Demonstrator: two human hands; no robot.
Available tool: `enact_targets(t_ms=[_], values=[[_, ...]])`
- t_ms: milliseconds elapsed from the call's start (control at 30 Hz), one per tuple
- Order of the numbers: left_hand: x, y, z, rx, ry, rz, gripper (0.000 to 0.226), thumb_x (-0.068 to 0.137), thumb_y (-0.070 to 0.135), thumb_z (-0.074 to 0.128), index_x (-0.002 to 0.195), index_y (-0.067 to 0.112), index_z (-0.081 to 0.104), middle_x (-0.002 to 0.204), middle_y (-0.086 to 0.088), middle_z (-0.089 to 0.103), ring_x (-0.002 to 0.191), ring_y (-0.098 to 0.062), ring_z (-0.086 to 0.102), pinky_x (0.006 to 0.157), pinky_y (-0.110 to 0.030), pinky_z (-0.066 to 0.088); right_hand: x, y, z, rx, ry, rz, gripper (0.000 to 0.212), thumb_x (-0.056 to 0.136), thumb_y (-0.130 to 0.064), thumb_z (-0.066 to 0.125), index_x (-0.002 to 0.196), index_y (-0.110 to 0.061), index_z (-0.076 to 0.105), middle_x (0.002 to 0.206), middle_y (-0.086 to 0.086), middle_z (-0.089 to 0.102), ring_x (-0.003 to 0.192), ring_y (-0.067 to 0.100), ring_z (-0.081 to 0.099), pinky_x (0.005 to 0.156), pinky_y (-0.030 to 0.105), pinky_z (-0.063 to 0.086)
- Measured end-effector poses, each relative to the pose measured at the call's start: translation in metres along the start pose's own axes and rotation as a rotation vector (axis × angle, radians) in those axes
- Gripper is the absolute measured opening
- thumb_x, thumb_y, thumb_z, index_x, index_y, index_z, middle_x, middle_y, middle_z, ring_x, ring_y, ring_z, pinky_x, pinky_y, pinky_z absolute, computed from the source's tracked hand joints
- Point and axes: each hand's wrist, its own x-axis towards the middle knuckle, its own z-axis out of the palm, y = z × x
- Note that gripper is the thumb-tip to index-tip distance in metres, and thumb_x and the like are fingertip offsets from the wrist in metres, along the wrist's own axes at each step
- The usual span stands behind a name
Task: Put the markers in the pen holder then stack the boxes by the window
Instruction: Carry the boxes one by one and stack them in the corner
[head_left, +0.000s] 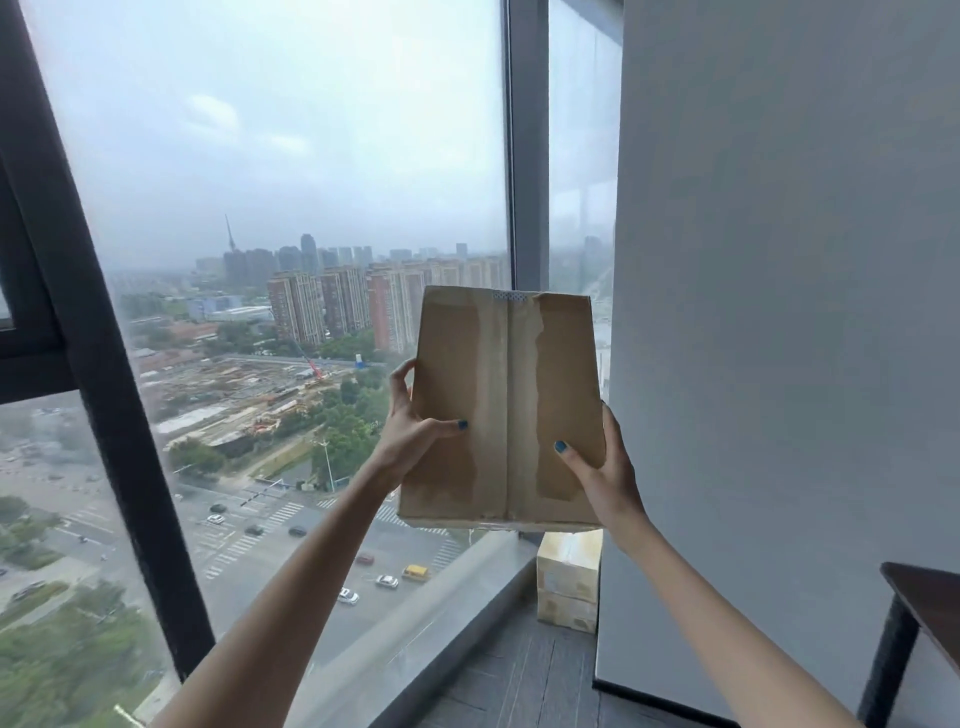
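this was a room high up in a tall building, most likely an office or an apartment; the view could not settle which. floor-to-ceiling window glass (291, 208) in dark metal frames (104, 364) looked far down on apartment towers (337, 306), a construction site (249, 395) and a road crossing with cars (270, 519). a low grey sill (441, 608) ran along the foot of the glass. the floor (519, 675) was dark grey planking, and a plain pale wall (779, 312) stood at the right. the dark corner of a surface (930, 597) on a black leg showed at the right edge. taped cardboard boxes (569, 582) sat stacked in the corner by the glass.
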Motion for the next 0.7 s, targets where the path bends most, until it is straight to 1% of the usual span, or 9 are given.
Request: enact_targets(t_ms=[100, 133, 233, 300, 433, 467, 567, 633, 700], values=[[0.065, -0.028, 0.019, 0.009, 0.009, -0.026, 0.094, 0.070, -0.007, 0.075, 0.137, 0.032, 0.023, 0.124, -0.005, 0.052, 0.099, -0.015, 0.061, 0.074, -0.023, 0.056, 0.071, 0.032, 0.006, -0.013, -0.016, 0.008, 0.078, 0.089, -0.024, 0.066, 0.152, -0.029, 0.020, 0.156, -0.009, 0.027, 0.142, 0.011, 0.028, 0.100, 0.016, 0.026], [0.085, -0.040, 0.024, -0.001, 0.007, -0.035, 0.094, 0.071, -0.008, 0.075, 0.138, 0.032, 0.023, 0.124, -0.005, 0.052, 0.099, -0.014, 0.061, 0.076, -0.025, 0.057, 0.092, 0.044, 0.008, -0.019, -0.024, 0.015, 0.078, 0.089, -0.025, 0.066, 0.152, -0.030, 0.020, 0.156, -0.008, 0.028, 0.141, 0.011, 0.029, 0.100, 0.017, 0.027], [0.141, -0.080, 0.038, -0.027, 0.004, -0.064, 0.095, 0.069, -0.010, 0.075, 0.137, 0.032, 0.023, 0.127, -0.009, 0.053, 0.108, -0.024, 0.062, 0.084, -0.038, 0.058, 0.147, 0.078, 0.014, -0.033, -0.045, 0.034, 0.079, 0.089, -0.025, 0.066, 0.152, -0.030, 0.019, 0.156, -0.007, 0.028, 0.142, 0.013, 0.029, 0.101, 0.018, 0.028], [0.178, -0.106, 0.049, -0.032, -0.002, -0.088, 0.095, 0.069, -0.010, 0.075, 0.137, 0.031, 0.023, 0.125, -0.008, 0.054, 0.108, -0.025, 0.062, 0.087, -0.041, 0.057, 0.181, 0.102, 0.019, -0.056, -0.035, 0.049, 0.079, 0.090, -0.024, 0.065, 0.152, -0.029, 0.018, 0.157, -0.007, 0.026, 0.143, 0.011, 0.025, 0.102, 0.017, 0.025], [0.262, -0.165, 0.072, -0.010, -0.062, -0.115, 0.093, 0.068, -0.010, 0.075, 0.135, 0.030, 0.025, 0.122, -0.011, 0.056, 0.100, -0.021, 0.062, 0.076, -0.023, 0.055, 0.245, 0.164, 0.032, -0.105, 0.010, 0.103, 0.079, 0.090, -0.029, 0.064, 0.152, -0.030, 0.016, 0.158, -0.008, 0.022, 0.145, 0.011, 0.021, 0.106, 0.021, 0.022], [0.285, -0.185, 0.078, -0.004, -0.083, -0.121, 0.093, 0.067, -0.008, 0.076, 0.135, 0.031, 0.025, 0.122, -0.011, 0.056, 0.099, -0.020, 0.062, 0.074, -0.022, 0.055, 0.263, 0.182, 0.038, -0.117, 0.030, 0.118, 0.079, 0.090, -0.030, 0.064, 0.152, -0.030, 0.016, 0.158, -0.008, 0.022, 0.145, 0.011, 0.021, 0.106, 0.020, 0.022], [0.357, -0.250, 0.092, -0.025, -0.135, -0.156, 0.093, 0.065, -0.003, 0.077, 0.133, 0.034, 0.027, 0.120, -0.009, 0.059, 0.099, -0.023, 0.065, 0.074, -0.028, 0.057, 0.319, 0.236, 0.058, -0.157, 0.073, 0.160, 0.079, 0.090, -0.031, 0.064, 0.153, -0.030, 0.015, 0.158, -0.009, 0.023, 0.144, 0.011, 0.022, 0.105, 0.019, 0.021], [0.404, -0.294, 0.102, -0.037, -0.164, -0.184, 0.091, 0.066, -0.005, 0.075, 0.133, 0.033, 0.027, 0.120, -0.010, 0.059, 0.096, -0.021, 0.065, 0.069, -0.026, 0.056, 0.357, 0.274, 0.074, -0.178, 0.102, 0.206, 0.080, 0.090, -0.031, 0.063, 0.153, -0.031, 0.014, 0.158, -0.009, 0.022, 0.144, 0.012, 0.022, 0.105, 0.020, 0.021], [0.447, -0.332, 0.110, -0.041, -0.207, -0.223, 0.093, 0.064, -0.002, 0.076, 0.135, 0.033, 0.027, 0.121, -0.009, 0.059, 0.096, -0.020, 0.064, 0.070, -0.025, 0.056, 0.390, 0.310, 0.090, -0.203, 0.127, 0.249, 0.080, 0.091, -0.031, 0.063, 0.153, -0.030, 0.012, 0.159, -0.008, 0.021, 0.146, 0.013, 0.020, 0.106, 0.019, 0.020]])
